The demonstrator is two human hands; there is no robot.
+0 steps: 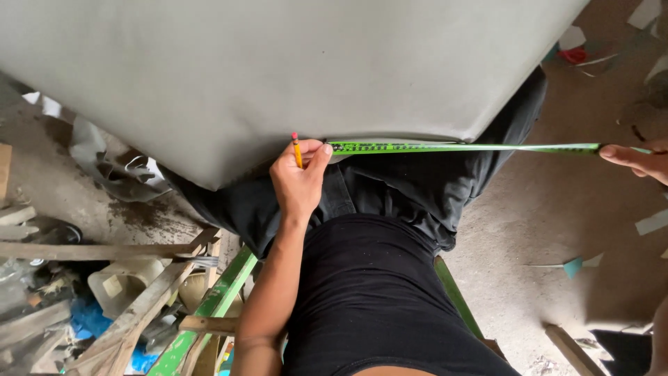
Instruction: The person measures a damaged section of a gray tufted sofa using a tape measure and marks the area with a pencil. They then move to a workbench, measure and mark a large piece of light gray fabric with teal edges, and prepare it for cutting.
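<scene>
Head view. Measuring along the near edge of a large pale grey panel with rounded corners (278,69), laid across the lap and black trousers (417,188). Narrow green measuring tape (459,147) stretched straight and taut just beside that edge, running from the left hand (299,177) out to the right hand (637,160).

Left hand clenched, pinching the tape's starting end between thumb and forefinger against the panel's edge while gripping a yellow wooden pencil (298,152) in the same fist. Pencil upright, red eraser uppermost, point hidden inside the fingers.

Right hand only partly in frame at the right border: fingers extended and lying on the tape well beyond the panel's corner. Thumb out of sight, so impossible to tell whether pinching the tape or merely pressing on it.

Judged as the reading step, with tape set and no mark visible on the panel. For any marking: tape kept taut and flush with the edge, starting end kept from slipping, pencil turned point-down without loosening the pinch.

Surroundings: green-painted wooden frame (216,299) beneath the body, loose wooden offcuts (97,251) at lower left, rough concrete floor (543,209) with scattered paper scraps at right.
</scene>
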